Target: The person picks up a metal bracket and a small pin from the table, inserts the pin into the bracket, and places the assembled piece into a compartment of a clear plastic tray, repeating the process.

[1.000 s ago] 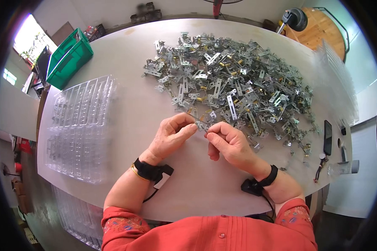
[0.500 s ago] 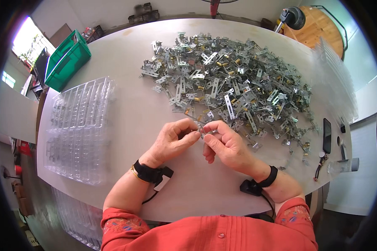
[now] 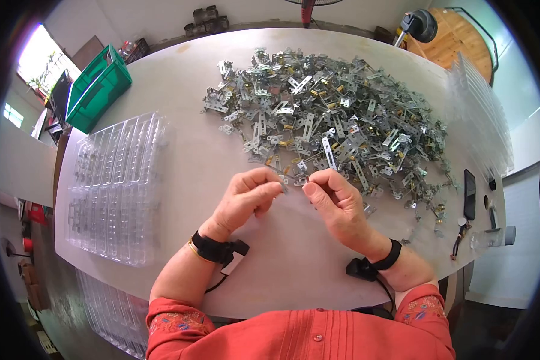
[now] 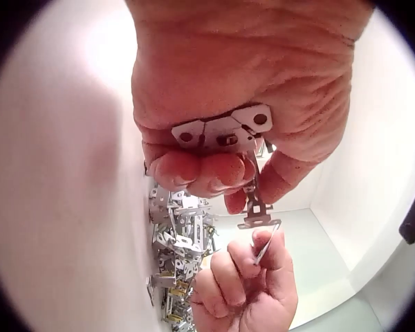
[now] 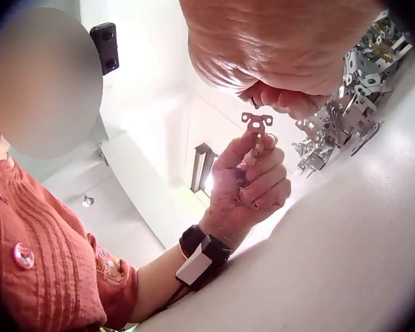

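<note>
Above the table's front, my left hand (image 3: 246, 198) pinches a slim metal bracket (image 5: 257, 123), whose winged end with holes sticks out past the thumb and finger. Against the curled fingers of that hand lies a flat metal plate (image 4: 225, 131) with round holes. A short gap to the right, my right hand (image 3: 339, 207) pinches a thin, shiny metal piece (image 4: 266, 249) between thumb and forefinger; its full shape is hidden by the fingers. Just beyond both hands spreads a big heap of loose metal brackets (image 3: 330, 114), some with brass-coloured parts.
Clear plastic compartment trays (image 3: 114, 186) stand at the left, with more trays (image 3: 477, 114) at the right edge. A green crate (image 3: 99, 87) sits at the back left. A phone (image 3: 470, 195) and a small bottle (image 3: 492, 238) lie at the right.
The hands came together at the fingertips half a second ago and are now apart, the right hand shifted to the right. Both hands still pinch metal parts.
</note>
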`<state>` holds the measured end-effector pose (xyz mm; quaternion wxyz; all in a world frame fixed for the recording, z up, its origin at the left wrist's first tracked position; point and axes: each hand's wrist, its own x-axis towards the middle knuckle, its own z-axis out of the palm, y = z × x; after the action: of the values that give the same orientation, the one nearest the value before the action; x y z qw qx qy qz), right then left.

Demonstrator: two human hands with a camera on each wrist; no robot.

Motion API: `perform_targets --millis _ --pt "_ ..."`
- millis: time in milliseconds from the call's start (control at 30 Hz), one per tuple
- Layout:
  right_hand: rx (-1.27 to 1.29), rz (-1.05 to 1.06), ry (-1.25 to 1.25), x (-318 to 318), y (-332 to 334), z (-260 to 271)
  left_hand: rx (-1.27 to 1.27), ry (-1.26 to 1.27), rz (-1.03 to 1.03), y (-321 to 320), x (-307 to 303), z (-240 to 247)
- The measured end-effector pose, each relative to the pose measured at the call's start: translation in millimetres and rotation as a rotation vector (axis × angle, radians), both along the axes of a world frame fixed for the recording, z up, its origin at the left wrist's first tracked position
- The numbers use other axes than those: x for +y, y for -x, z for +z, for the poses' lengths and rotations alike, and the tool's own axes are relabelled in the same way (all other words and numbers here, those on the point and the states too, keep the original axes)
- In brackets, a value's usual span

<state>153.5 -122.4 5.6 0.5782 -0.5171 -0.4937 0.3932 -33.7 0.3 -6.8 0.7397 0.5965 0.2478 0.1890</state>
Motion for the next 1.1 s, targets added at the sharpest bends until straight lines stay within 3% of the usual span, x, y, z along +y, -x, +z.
perform_targets --millis 100,200,867,1100 --pt "0.06 0.029 0.09 -2 1 8 -0.149 0.262 0.111 2 6 -6" --pt "0.106 0.094 0.224 -2 3 10 -0.218 0.31 0.113 2 8 -8" --pt "-0.001 0.075 0.272 0 4 6 -0.14 0.104 0.053 2 6 -7" --pt "0.107 0.152 0.331 3 0 2 -0.054 -0.011 0.014 2 3 -1"
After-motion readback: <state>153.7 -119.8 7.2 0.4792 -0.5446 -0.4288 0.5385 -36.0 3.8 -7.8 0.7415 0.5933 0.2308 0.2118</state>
